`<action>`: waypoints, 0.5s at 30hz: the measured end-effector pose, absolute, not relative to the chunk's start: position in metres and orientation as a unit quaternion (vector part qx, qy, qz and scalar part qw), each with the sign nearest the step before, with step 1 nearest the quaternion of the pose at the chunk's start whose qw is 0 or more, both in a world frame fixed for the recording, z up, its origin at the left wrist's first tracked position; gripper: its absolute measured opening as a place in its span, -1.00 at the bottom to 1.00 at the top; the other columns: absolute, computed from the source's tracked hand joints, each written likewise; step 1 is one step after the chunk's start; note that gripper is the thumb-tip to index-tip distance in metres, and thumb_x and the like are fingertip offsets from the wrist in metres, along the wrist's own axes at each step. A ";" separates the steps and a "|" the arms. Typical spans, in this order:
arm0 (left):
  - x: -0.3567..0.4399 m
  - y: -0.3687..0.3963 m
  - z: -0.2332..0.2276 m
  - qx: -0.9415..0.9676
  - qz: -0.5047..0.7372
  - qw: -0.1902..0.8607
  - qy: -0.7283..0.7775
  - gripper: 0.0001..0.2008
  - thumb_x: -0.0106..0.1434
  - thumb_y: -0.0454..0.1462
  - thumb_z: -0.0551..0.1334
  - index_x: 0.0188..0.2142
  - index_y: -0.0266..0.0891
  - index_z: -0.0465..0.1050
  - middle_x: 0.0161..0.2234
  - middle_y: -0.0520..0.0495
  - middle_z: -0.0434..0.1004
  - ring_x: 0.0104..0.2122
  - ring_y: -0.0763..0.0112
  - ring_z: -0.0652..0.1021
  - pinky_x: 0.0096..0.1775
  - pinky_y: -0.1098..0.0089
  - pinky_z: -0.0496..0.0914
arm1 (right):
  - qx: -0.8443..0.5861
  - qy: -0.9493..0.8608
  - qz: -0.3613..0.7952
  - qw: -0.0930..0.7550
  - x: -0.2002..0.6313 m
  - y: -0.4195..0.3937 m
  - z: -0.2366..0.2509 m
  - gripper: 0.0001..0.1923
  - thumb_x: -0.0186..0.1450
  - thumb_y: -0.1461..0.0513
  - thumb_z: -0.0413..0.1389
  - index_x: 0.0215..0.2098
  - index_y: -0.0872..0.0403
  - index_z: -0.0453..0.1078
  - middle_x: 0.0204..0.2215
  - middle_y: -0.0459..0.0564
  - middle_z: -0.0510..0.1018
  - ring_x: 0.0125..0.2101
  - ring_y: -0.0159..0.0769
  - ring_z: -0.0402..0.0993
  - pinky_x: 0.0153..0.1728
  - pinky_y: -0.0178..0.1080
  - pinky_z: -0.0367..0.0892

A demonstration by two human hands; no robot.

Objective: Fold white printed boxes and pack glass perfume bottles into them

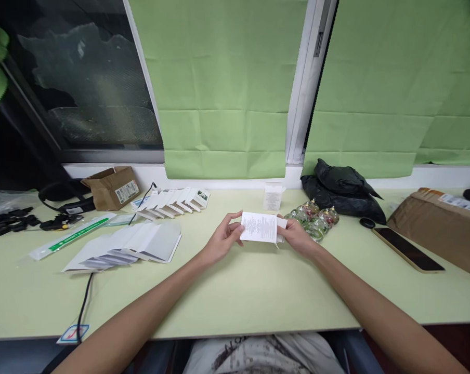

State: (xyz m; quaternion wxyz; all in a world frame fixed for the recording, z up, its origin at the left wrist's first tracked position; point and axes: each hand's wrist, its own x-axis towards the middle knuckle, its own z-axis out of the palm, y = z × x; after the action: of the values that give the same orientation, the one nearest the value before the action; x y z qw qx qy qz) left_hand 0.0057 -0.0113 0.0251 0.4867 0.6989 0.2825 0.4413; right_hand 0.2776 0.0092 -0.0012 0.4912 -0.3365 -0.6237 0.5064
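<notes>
A small white carton [259,227] with grey printed text is held level above the table, between both my hands. My left hand [224,236] pinches its left end, thumb on the printed face. At the right end, where a flap stands out, my right hand [296,236] grips the carton with its fingers partly hidden. Just behind it, another white carton [273,197] stands upright with its top flaps showing. Close beside my right hand lie several shiny glass-like ornaments [313,218] with gold tops.
Flattened white cartons [129,244] overlap at the left, with a row of more cartons [172,202] behind. A brown box [111,189], a green-striped packet [75,236] and a black cable [86,301] lie there. Rightward are a black bag [340,192], a phone [408,249] and a large parcel [438,228].
</notes>
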 end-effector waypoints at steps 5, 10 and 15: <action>0.006 -0.009 0.023 0.686 0.455 0.493 0.282 -0.44 0.43 -0.08 0.25 0.34 -0.10 0.18 -0.04 -0.14 0.58 -0.18 0.35 0.55 -0.21 0.32 0.54 | -0.334 -0.574 0.579 0.473 0.274 0.003 0.004 -0.52 0.13 -0.11 0.40 -0.15 0.03 0.67 -0.17 0.05 0.69 -0.09 -0.05 0.56 -0.09 -0.14 0.42; 0.006 -0.012 0.022 0.678 0.466 0.493 0.284 -0.42 0.39 -0.11 0.31 0.32 -0.11 0.22 -0.01 -0.17 0.58 -0.14 0.33 0.57 -0.16 0.33 0.52 | -0.329 -0.566 0.607 0.452 0.274 -0.001 0.011 -0.45 0.10 -0.13 0.42 -0.12 0.06 0.66 -0.19 0.09 0.72 -0.10 -0.02 0.59 -0.05 -0.08 0.43; 0.009 -0.012 0.022 0.654 0.482 0.499 0.302 -0.38 0.34 -0.08 0.34 0.30 -0.14 0.22 -0.09 -0.13 0.60 -0.21 0.34 0.59 -0.21 0.30 0.55 | -0.400 -0.543 0.516 0.528 0.272 0.005 0.009 -0.46 0.00 -0.11 0.46 -0.21 0.09 0.67 -0.27 0.06 0.72 -0.19 -0.02 0.62 -0.13 -0.10 0.45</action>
State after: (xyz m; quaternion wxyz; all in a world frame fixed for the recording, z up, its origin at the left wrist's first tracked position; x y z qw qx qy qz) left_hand 0.0089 -0.0117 0.0224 0.4992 0.6539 0.3018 0.4817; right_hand 0.2716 0.0047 0.0093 0.5281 -0.3998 -0.5435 0.5156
